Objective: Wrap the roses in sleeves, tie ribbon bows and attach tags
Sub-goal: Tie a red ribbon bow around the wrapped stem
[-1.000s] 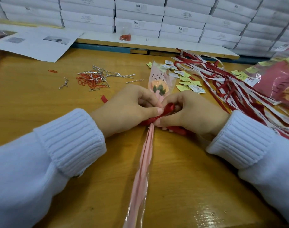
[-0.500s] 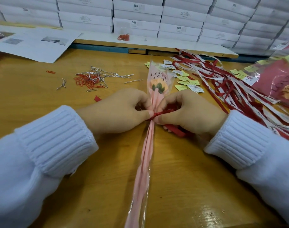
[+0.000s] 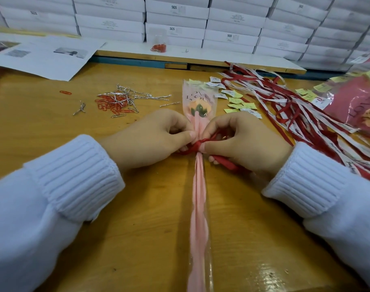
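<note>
The rose [image 3: 198,108] is already inside its sleeve [image 3: 197,207], so the wrapping step looks done for this one, and the work has reached the ribbon. The bundle lies along the middle of the frame on the wooden table [image 3: 53,131], with the flower head pointing to the upper centre and the twisted pink tail running down to the bottom edge. Just below the flower, a red ribbon [image 3: 197,145] is cinched round the gathered neck of the sleeve. The left hand [image 3: 150,140] pinches it between thumb and forefinger on the left of the knot. The right hand [image 3: 243,142] pinches a loop on the right, with one red end trailing out under its curled fingers. I'd judge the knot is being drawn tight; I can see no finished bow, and no tag hangs from this stem, so both remain to do. The sleeve is clear film with a pink lining, printed with lettering near its open top, and it crumples narrow where the ribbon bites. The orange bloom with its green leaves shows through. Spare red and white ribbons [image 3: 285,106] sprawl at the upper right, beside small yellow and white tags [image 3: 236,100]. Further pink sleeved roses [image 3: 356,104] lie at the right edge.
</note>
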